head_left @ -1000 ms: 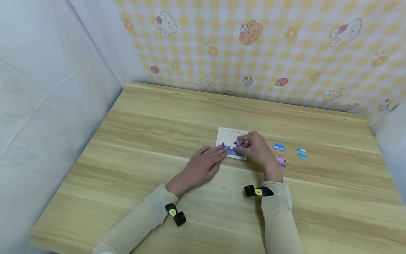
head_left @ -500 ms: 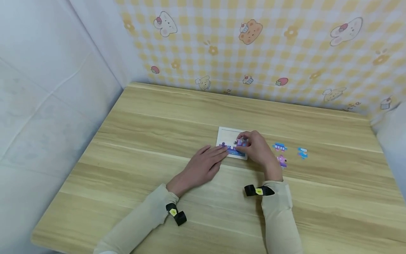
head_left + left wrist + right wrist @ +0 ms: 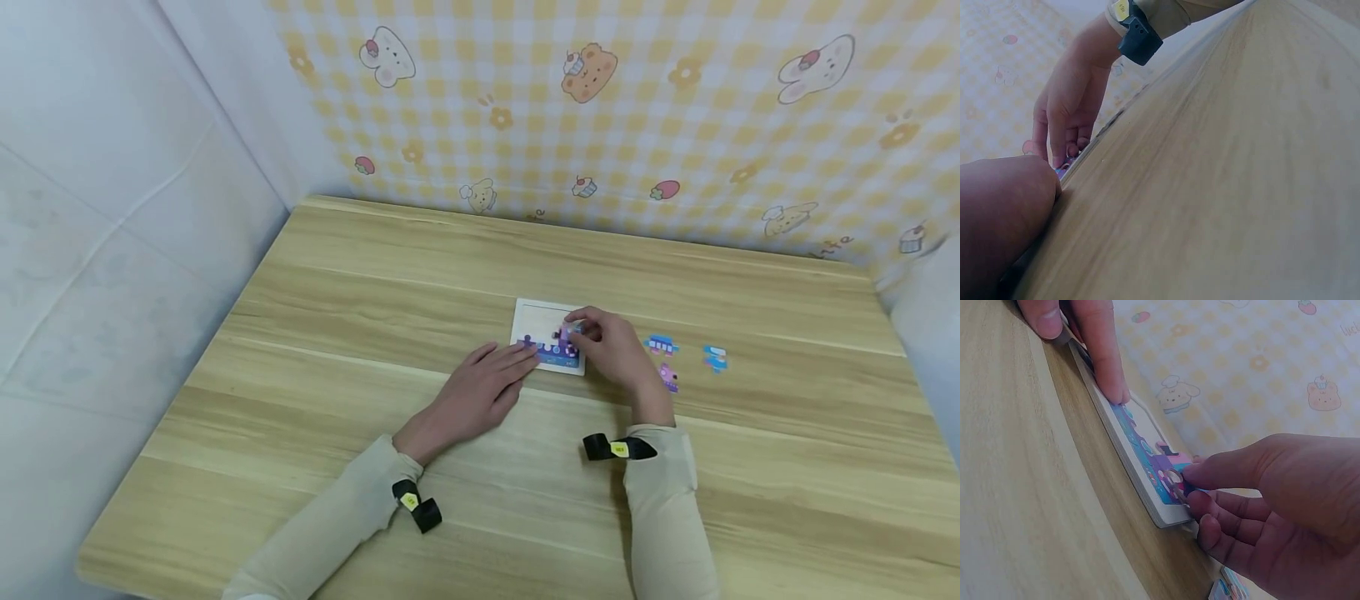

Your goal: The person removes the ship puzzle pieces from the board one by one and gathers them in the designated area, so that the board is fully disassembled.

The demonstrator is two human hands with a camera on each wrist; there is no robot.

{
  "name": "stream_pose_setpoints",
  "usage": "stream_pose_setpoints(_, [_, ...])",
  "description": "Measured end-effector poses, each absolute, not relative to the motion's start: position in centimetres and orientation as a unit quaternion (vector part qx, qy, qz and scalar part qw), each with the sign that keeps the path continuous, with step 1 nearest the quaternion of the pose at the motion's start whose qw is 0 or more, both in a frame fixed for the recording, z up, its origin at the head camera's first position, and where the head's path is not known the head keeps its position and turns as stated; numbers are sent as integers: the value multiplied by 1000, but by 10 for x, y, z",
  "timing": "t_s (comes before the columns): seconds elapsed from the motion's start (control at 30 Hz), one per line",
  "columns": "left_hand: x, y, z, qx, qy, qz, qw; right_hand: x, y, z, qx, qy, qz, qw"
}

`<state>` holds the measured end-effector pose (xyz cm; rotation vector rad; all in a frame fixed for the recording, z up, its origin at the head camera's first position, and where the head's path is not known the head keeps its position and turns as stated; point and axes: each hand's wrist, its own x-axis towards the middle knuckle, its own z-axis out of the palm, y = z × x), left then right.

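Observation:
A white-framed jigsaw puzzle board (image 3: 534, 317) lies on the table, its lower strip filled with blue and purple pieces. My left hand (image 3: 472, 398) rests flat, its straight fingertips pressing the strip's left part. At the board's right side, my right hand (image 3: 613, 354) pinches a pink and purple puzzle piece (image 3: 564, 335) between thumb and fingers. Seen from the right wrist, that puzzle piece (image 3: 1174, 477) sits tilted at the strip's upper edge, partly hidden by the thumb. The left wrist view shows mostly bare tabletop, with the right hand (image 3: 1072, 103) reaching down beyond.
Three loose pieces lie right of the board: a blue bus-like puzzle piece (image 3: 662, 344), a pink puzzle piece (image 3: 668, 377) beside the right wrist, and a blue and white puzzle piece (image 3: 716, 358) farther right. A yellow-checked wall covering (image 3: 480, 150) stands behind the wooden table (image 3: 375, 275).
My right hand has shifted slightly right, and its fingers now show more of the strip's right end and the pink and purple puzzle piece. My left hand stays in place.

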<state>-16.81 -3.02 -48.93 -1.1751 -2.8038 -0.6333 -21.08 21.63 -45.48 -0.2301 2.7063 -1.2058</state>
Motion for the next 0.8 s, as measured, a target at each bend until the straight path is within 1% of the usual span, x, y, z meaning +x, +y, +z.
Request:
stream_pose_setpoints(0.4, [-167,-32,-485,-374,-904,-207,29,-211,219,-446,-34,899,-429,82])
stream_pose_setpoints(0.6, [-166,-31,-485,-373,-904,-206,34,-207,229,-439,-55,887,-456,54])
stream_pose_setpoints(0.8, [-167,-32,-485,-379,-902,-204,18,-187,258,-431,-40,881,-472,12])
